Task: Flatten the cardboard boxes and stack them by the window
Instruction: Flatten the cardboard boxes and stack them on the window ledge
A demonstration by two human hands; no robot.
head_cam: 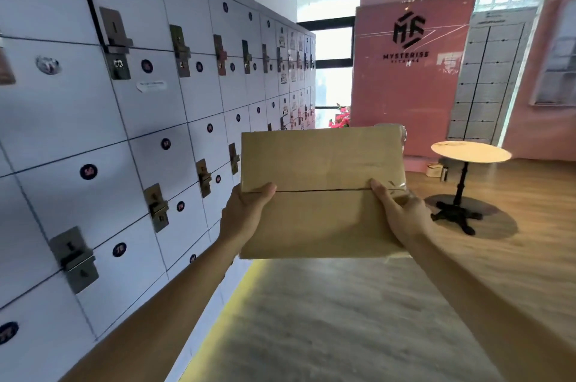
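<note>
Both bare forearms stretched forward, converging. Left hand clamped on the near left edge of a flat brown cardboard box — thumb on top, fingers hidden underneath. Right hand gripping the opposite edge likewise — thumb laid across the top face, wrist angled inward.

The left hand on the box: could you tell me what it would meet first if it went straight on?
Probably the white locker wall, though depth is unclear; the left hand already grips the cardboard box.
</note>
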